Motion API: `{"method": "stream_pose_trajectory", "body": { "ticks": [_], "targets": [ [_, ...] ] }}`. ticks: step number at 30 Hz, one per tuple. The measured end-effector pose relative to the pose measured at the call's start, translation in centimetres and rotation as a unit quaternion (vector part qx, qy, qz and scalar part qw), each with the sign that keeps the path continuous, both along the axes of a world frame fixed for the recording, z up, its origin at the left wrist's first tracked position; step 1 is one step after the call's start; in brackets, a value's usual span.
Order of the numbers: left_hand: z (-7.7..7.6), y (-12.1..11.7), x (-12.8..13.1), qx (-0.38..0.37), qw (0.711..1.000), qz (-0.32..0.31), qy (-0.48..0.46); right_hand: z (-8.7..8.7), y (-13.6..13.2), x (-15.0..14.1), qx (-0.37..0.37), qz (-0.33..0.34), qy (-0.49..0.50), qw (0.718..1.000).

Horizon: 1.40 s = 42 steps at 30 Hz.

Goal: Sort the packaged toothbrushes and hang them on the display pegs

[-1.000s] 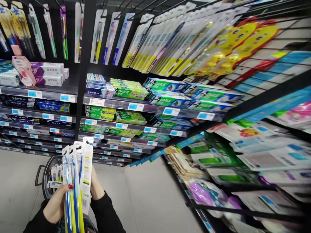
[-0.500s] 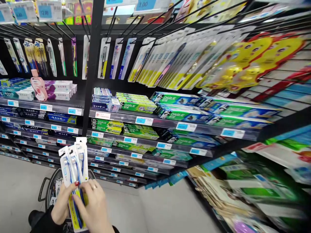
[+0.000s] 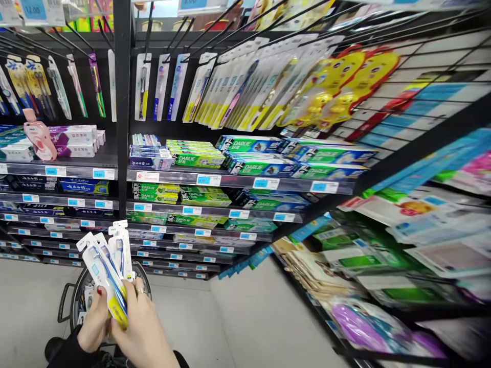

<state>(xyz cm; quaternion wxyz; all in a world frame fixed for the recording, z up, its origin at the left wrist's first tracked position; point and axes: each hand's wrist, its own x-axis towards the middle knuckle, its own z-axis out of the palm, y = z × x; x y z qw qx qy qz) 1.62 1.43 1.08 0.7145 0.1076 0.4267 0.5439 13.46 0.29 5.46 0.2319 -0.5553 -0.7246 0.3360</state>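
Observation:
Low at the left of the head view, both hands hold a fanned bunch of toothbrush packs (image 3: 108, 267), white cards with blue and yellow brushes. My left hand (image 3: 93, 323) grips their lower edge from the left, thumb on the front. My right hand (image 3: 140, 327) is closed over the lower right part, a ring on one finger. The packs tilt up and to the left. Beneath them stands a dark shopping basket (image 3: 68, 306) with small packs inside.
Black shelving fills the left and centre, with toothpaste boxes (image 3: 199, 159) on tiers and hanging toothbrush packs (image 3: 230, 87) on hooks above. A second rack (image 3: 383, 245) of goods runs along the right. Grey floor (image 3: 238, 317) lies between them.
The packs have dropped lower and fanned out, tilting left. My right hand came from behind the packs to close over their front. The view shifted upward, then slightly right.

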Motion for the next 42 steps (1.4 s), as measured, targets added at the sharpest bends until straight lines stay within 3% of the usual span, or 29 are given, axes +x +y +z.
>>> {"method": "stream_pose_trajectory", "body": {
  "ticks": [4,9,14,16,17,20,22,24,34,38,42],
  "targets": [
    [0.6,-0.6,0.3,-0.041,0.998,-0.018,-0.046,-0.5,-0.9,0.1,-0.005,-0.007,0.019,1.0],
    [1.7,-1.5,1.0,-0.063,0.997,-0.033,-0.025,-2.2,-1.9,-0.5,0.028,-0.052,0.019,0.998],
    [2.3,-2.3,1.3,-0.019,0.998,-0.028,0.044,-2.9,-2.6,-0.3,0.057,-0.113,0.186,0.974],
    [2.7,-2.5,1.1,0.011,0.998,-0.031,0.044,-2.8,-2.5,0.1,0.037,-0.109,0.325,0.939],
    [3.0,-2.6,0.9,0.014,0.998,-0.034,0.042,-2.7,-2.4,0.4,0.007,-0.094,0.408,0.908],
    [3.4,-2.9,0.1,-0.02,0.998,-0.003,0.051,-2.1,-1.6,1.4,-0.14,-0.034,0.619,0.772],
    [3.3,-3.1,-0.7,-0.048,0.997,0.03,0.058,-1.7,-1.3,2.0,-0.211,-0.02,0.688,0.694],
    [3.1,-3.4,-1.4,-0.054,0.996,0.047,0.059,-1.5,-1.1,2.4,-0.235,-0.025,0.711,0.662],
    [2.7,-4.9,-3.1,-0.035,0.998,0.046,-0.005,-2.4,-0.7,2.3,-0.196,-0.072,0.685,0.698],
    [3.7,-4.7,-2.6,-0.042,0.998,0.047,-0.006,-3.6,-1.0,1.6,-0.183,-0.066,0.648,0.737],
    [4.1,-4.4,-2.1,-0.007,0.999,0.027,-0.015,-4.2,-1.6,0.9,-0.203,-0.038,0.563,0.801]
  ]
}}
